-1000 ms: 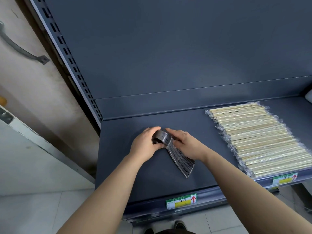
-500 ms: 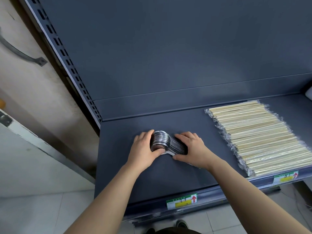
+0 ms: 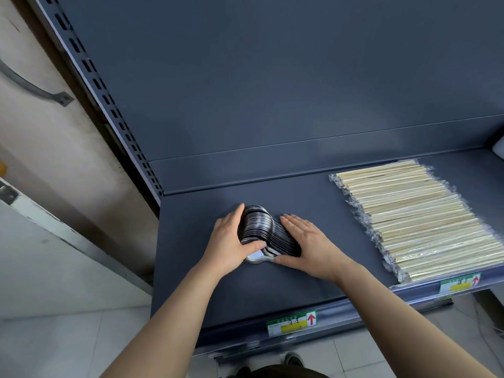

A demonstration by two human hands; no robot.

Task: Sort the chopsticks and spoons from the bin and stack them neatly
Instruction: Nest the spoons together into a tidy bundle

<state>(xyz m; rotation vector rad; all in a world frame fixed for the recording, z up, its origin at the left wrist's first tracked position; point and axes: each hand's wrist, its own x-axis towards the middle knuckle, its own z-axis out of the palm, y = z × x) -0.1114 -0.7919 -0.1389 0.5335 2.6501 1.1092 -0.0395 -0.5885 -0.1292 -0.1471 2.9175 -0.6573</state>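
Observation:
A nested stack of metal spoons lies on its side on the dark grey shelf, left of centre. My left hand cups the bowl end from the left, thumb curled under the stack. My right hand lies flat over the handles, fingers straight and pressing against them from the right. One spoon bowl shows flat on the shelf between my thumbs. A wide, even layer of wrapped wooden chopsticks lies on the right part of the shelf.
The shelf's back panel rises behind. A slotted upright runs along the left. Price labels sit on the front rail. Tiled floor and my shoe show below. The bin is not in view.
The fanned-out spoon handles have been pushed together into a compact stack. My right hand moved from pinching the neck to lying flat over the handles; my left hand stayed on the bowls.

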